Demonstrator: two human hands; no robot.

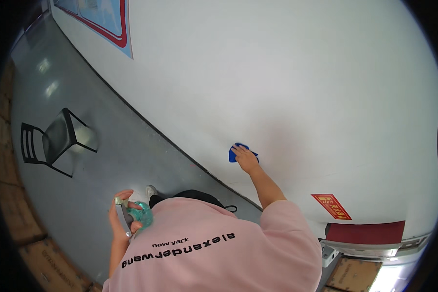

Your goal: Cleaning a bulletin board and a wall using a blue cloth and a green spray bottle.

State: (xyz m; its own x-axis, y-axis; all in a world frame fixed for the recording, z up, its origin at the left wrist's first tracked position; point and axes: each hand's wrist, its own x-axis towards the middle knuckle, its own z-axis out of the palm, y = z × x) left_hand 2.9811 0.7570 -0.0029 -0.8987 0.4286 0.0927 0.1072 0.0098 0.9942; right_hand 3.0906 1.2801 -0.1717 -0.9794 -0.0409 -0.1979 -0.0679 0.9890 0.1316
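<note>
My right hand (246, 158) lies with its fingers spread over a blue cloth (232, 155), pressing it flat against the white wall (277, 73). Folds of the cloth stick out around the fingers. Down at my left side, my left hand (116, 219) is wrapped around a spray bottle (142, 217) with a translucent teal body and a grey and white trigger head. The bottle is held close to my pink shirt (204, 233), apart from the wall.
A black chair (59, 136) stands on the grey floor (117, 160) to the left. Brown boxes (53, 267) line the left rim. A red sign (331, 206) and a framed poster (124, 41) are on the wall. At lower right sits a dark red panel (365, 232).
</note>
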